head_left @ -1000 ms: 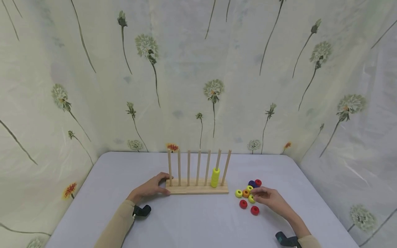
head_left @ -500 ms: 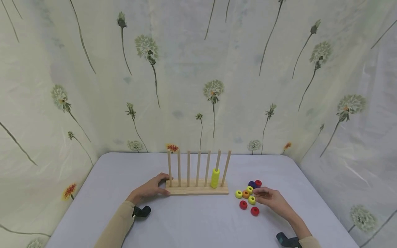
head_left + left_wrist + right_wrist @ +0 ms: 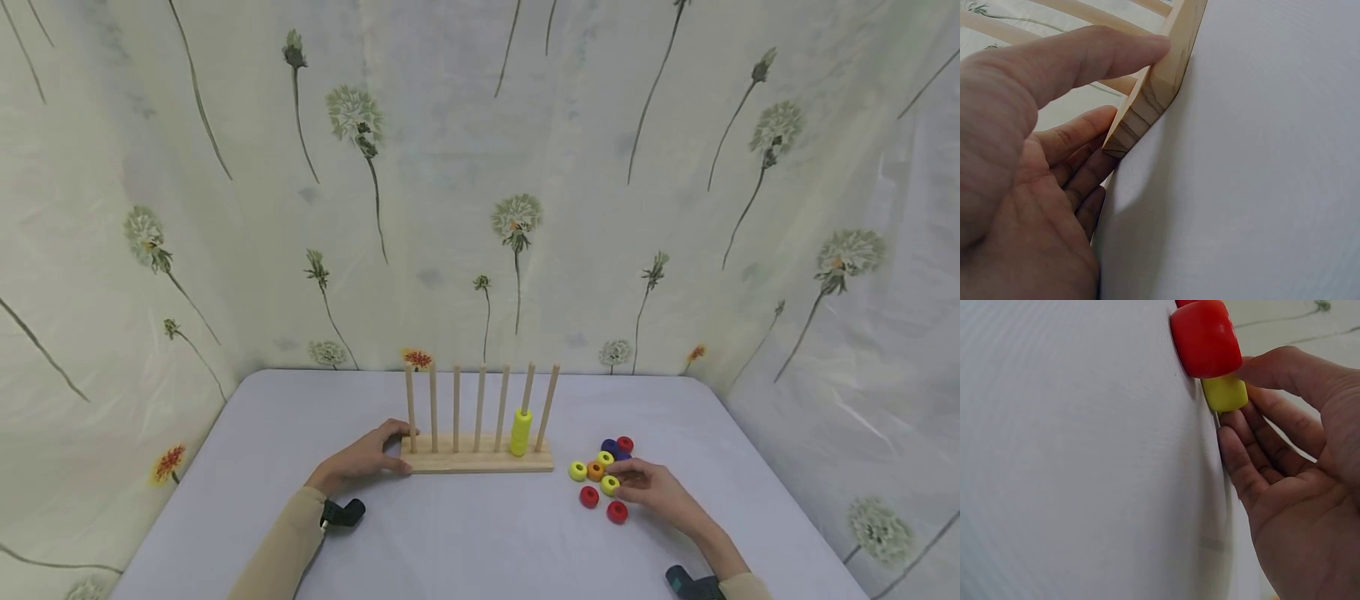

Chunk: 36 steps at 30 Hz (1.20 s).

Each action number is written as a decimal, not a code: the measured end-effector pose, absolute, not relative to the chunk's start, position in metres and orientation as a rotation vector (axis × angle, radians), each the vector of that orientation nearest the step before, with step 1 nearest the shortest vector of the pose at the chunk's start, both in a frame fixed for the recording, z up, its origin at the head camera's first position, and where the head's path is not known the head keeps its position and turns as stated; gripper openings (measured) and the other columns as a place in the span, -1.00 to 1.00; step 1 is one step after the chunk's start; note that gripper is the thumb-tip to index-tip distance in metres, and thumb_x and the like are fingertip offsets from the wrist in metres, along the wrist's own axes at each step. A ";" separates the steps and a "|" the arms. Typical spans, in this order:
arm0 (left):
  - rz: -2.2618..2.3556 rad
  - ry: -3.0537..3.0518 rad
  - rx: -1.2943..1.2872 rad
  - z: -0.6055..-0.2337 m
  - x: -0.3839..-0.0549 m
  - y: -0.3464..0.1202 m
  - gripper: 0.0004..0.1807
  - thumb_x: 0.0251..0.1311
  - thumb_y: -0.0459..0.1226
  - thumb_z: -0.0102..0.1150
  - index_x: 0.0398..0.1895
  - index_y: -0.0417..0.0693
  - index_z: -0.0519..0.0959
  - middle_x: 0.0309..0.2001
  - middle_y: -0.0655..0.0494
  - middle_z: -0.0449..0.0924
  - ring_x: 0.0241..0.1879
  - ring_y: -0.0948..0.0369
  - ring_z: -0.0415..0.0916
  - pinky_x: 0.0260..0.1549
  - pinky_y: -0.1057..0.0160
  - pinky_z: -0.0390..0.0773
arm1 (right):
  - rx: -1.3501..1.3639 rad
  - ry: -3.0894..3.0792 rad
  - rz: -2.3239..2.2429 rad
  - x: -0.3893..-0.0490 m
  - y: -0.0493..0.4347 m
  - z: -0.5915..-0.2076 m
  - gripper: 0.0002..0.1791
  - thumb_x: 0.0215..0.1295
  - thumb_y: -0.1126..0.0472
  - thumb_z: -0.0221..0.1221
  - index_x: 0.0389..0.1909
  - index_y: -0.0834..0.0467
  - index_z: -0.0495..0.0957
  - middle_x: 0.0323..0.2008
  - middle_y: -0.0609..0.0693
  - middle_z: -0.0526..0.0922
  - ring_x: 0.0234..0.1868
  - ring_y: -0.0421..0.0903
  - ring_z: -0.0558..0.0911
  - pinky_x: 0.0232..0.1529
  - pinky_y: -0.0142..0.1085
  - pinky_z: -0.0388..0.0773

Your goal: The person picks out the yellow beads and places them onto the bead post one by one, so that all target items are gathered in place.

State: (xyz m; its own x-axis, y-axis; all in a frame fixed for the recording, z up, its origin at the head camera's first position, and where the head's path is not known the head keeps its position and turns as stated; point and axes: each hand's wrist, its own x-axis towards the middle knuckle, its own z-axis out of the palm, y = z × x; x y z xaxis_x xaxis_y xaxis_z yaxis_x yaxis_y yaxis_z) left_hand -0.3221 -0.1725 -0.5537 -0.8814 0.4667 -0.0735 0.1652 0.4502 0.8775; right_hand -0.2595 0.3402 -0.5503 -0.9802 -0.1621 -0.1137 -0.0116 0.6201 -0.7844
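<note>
A wooden peg rack (image 3: 480,464) stands on the table, its upright pegs in a row. Yellow beads (image 3: 521,433) are stacked on the second peg from the right. My left hand (image 3: 363,457) grips the rack's left end, thumb along the front edge and fingers behind, as the left wrist view shows at the base end (image 3: 1147,103). At the loose beads, my right hand (image 3: 662,496) pinches a yellow bead (image 3: 610,486) between thumb and fingers, low at the tabletop. The right wrist view has this yellow bead (image 3: 1227,395) partly behind a red bead (image 3: 1207,339).
Around the right hand lie an orange bead (image 3: 595,472), two other yellow beads, dark blue beads (image 3: 611,447) and several red beads (image 3: 589,497). The white table (image 3: 450,542) meets a flowered curtain (image 3: 450,208) at the back and sides.
The right hand has come down slightly, its thumb and fingers closing on the near yellow bead. The left hand and the rack keep their place.
</note>
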 end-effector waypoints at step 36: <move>1.376 2.416 0.591 -0.556 -0.325 -0.174 -0.27 -0.05 -0.14 0.47 0.22 -0.05 0.36 0.31 -0.04 0.29 0.39 -0.03 0.11 0.35 -0.13 0.07 | -0.068 2.681 -1.293 -0.258 0.340 -0.547 -0.54 0.09 0.08 0.38 0.01 0.15 0.59 0.02 0.10 0.62 -0.08 -0.06 0.63 -0.04 -0.24 0.62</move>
